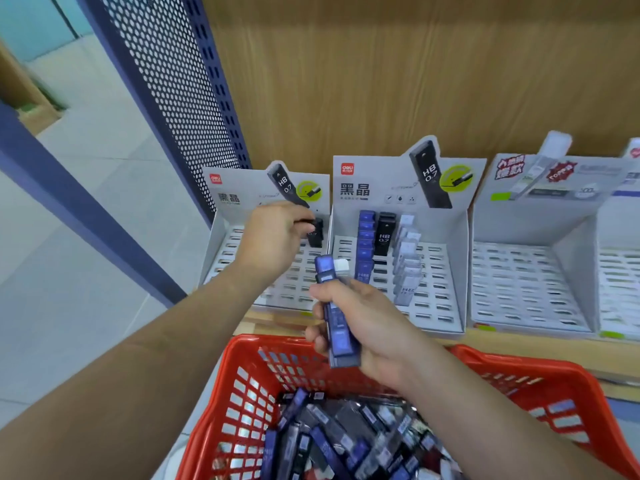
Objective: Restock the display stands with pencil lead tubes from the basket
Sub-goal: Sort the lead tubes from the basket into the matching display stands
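My left hand point(275, 235) pinches a black lead tube point(316, 233) at the back right of the left display stand point(225, 251), whose other slots look bare. My right hand point(360, 323) grips a small bundle of tubes point(337, 310), blue ones and a white-capped one, above the red basket point(540, 386). The basket holds several loose blue, black and clear tubes point(349, 441). The middle stand point(446, 271) carries a blue row point(366, 244), a black tube point(383, 239) and a clear row point(407, 261).
A third stand point(530, 278) with bare slots sits to the right, and another one is cut off at the frame's right edge. All stand on a wooden shelf with a wooden back panel point(415, 81). A blue perforated metal upright point(166, 81) bounds the left; tiled floor lies beyond.
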`<state>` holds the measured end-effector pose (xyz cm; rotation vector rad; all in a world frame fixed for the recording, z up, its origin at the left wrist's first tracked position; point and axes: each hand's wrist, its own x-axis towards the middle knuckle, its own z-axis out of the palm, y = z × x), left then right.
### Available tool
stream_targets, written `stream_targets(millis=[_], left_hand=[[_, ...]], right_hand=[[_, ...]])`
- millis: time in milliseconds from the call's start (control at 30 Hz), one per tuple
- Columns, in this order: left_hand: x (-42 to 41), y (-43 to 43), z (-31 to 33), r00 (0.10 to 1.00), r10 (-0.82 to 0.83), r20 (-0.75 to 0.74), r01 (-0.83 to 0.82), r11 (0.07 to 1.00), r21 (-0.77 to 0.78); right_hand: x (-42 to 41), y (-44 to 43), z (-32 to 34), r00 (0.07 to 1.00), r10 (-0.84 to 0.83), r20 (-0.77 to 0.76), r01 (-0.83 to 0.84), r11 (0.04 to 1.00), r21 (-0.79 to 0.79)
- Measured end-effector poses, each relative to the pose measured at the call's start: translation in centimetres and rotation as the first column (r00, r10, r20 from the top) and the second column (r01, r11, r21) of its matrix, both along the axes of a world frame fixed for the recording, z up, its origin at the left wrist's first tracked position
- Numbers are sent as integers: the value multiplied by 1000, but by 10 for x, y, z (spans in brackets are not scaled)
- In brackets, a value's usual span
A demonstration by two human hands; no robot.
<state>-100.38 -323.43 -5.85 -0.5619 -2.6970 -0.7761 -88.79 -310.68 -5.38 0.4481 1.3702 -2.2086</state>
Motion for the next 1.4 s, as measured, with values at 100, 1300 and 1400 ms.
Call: stream_targets(millis=[100,1300,1400], left_hand=[[-6,4,-2,998,35,61,-36,999,8],[93,-18,85,782,-256,568,186,966,179],[87,-26,90,714,-266,648,94,953,287]], right_hand=[[2,-4,-2,1000,-12,16,13,998,-68],[14,5,19,993,53,-101,-73,975,-211],[17,8,23,992,-41,-121,12,972,-233]])
